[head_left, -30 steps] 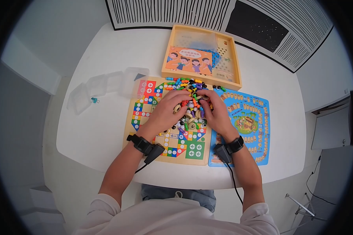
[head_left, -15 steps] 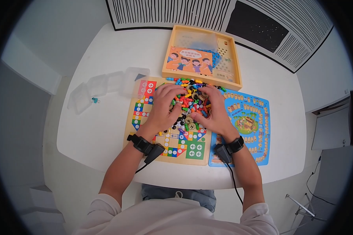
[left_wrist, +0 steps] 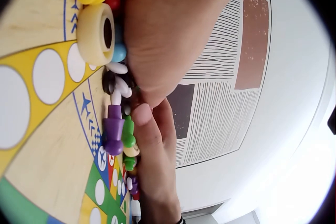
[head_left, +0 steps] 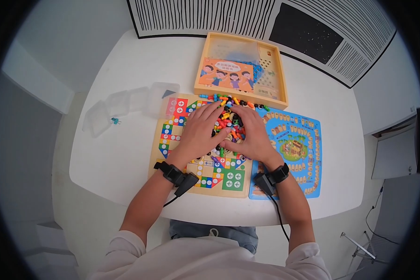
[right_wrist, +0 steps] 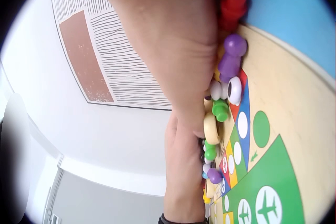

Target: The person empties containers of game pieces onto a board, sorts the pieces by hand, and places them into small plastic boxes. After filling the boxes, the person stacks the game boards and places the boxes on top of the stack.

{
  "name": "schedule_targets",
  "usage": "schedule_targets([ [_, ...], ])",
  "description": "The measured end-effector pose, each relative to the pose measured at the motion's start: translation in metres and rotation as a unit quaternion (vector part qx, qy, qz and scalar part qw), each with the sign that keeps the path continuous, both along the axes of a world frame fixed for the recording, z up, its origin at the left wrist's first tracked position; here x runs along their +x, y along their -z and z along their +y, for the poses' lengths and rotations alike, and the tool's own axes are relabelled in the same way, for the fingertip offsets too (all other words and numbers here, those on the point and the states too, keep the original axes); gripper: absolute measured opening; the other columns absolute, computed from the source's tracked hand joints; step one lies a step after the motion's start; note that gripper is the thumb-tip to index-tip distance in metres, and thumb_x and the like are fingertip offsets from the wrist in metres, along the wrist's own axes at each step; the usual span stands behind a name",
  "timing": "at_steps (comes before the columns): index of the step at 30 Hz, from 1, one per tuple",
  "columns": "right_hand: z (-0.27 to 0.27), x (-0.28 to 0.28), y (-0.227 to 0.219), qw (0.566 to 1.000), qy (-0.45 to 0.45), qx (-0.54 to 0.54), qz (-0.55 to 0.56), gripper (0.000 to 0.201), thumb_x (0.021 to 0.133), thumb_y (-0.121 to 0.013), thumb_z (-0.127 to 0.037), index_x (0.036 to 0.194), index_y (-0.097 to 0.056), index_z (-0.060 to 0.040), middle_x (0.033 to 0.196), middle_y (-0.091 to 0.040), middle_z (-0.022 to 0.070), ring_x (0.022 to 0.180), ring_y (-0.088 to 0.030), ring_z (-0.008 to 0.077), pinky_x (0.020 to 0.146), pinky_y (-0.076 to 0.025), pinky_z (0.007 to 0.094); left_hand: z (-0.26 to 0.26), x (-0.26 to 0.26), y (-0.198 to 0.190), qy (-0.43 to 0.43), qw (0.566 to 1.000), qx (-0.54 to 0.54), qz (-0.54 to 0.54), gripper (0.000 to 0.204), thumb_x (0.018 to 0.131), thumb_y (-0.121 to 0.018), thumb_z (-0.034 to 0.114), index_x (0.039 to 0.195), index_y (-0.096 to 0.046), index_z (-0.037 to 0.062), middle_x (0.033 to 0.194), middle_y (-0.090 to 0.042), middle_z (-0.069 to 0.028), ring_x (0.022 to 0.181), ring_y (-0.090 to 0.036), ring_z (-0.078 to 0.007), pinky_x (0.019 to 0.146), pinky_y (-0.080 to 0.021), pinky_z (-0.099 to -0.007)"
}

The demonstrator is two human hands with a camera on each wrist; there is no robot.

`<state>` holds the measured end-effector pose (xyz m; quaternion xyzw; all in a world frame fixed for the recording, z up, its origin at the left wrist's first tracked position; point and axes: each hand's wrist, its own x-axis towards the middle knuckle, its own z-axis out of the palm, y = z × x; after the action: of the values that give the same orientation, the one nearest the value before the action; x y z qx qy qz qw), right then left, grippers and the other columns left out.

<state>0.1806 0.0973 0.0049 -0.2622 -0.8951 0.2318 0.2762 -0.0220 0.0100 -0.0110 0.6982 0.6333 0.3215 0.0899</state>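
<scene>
A pile of small coloured pawns and round wooden discs [head_left: 232,122] lies on a game board [head_left: 205,182]. My left hand [head_left: 198,130] rests over the pile's left side, fingers relaxed and slightly bent. From the right, my right hand [head_left: 255,137] cups the pile, its thumb close to the left thumb. Beside the left palm, the left wrist view has a purple pawn [left_wrist: 114,129] and a wooden disc [left_wrist: 96,35]. Another purple pawn [right_wrist: 231,58] and a red one [right_wrist: 233,7] lie by the right palm. What is under the palms is hidden.
Behind the boards stands a wooden tray [head_left: 240,97] with an orange booklet [head_left: 226,74] and blue pieces in it. A blue board [head_left: 308,154] lies at the right. Clear plastic boxes [head_left: 119,102] and a teal clip [head_left: 115,121] are at the left on the white table [head_left: 107,163].
Both hands have shifted over the pile and come closer together, thumbs now nearly meeting. Some pieces between them have moved, and the head view has shifted slightly.
</scene>
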Motion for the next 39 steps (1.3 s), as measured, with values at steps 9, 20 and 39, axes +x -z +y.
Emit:
schedule_targets([
  [9, -0.002, 0.0, 0.001, 0.999, -0.013, -0.03, 0.026, 0.073, 0.078, -0.09, -0.032, 0.141, -0.059, -0.0106, 0.132, -0.063, 0.0139, 0.125, -0.057, 0.0374, 0.107, -0.042, 0.0496, 0.0, 0.0, -0.007, 0.039, 0.996, 0.027, -0.072, 0.035, 0.097, -0.071, 0.018, 0.129, -0.067, 0.0045, 0.129, -0.067, -0.0117, 0.123, -0.057, -0.0332, 0.109, -0.044, -0.0454],
  [20, 0.001, 0.002, 0.009, 0.978, 0.01, -0.161, 0.136, 0.034, 0.089, -0.065, 0.008, 0.119, -0.063, -0.0054, 0.115, -0.06, 0.0153, 0.109, -0.061, 0.0355, 0.092, -0.05, 0.0398, -0.001, 0.001, -0.011, 0.027, 0.988, 0.043, -0.146, 0.023, 0.104, -0.057, 0.005, 0.124, -0.068, 0.0063, 0.121, -0.065, -0.0132, 0.118, -0.057, -0.0322, 0.107, -0.044, -0.042],
  [39, -0.004, 0.002, 0.002, 0.991, 0.105, 0.081, -0.016, 0.079, 0.08, -0.084, -0.041, 0.142, -0.056, -0.0016, 0.146, -0.057, 0.023, 0.137, -0.051, 0.043, 0.116, -0.04, 0.0547, -0.003, -0.003, 0.003, -0.094, 0.994, 0.048, 0.036, 0.059, 0.089, -0.072, 0.029, 0.142, -0.062, 0.0043, 0.153, -0.054, -0.0188, 0.148, -0.043, -0.0382, 0.124, -0.03, -0.0526],
])
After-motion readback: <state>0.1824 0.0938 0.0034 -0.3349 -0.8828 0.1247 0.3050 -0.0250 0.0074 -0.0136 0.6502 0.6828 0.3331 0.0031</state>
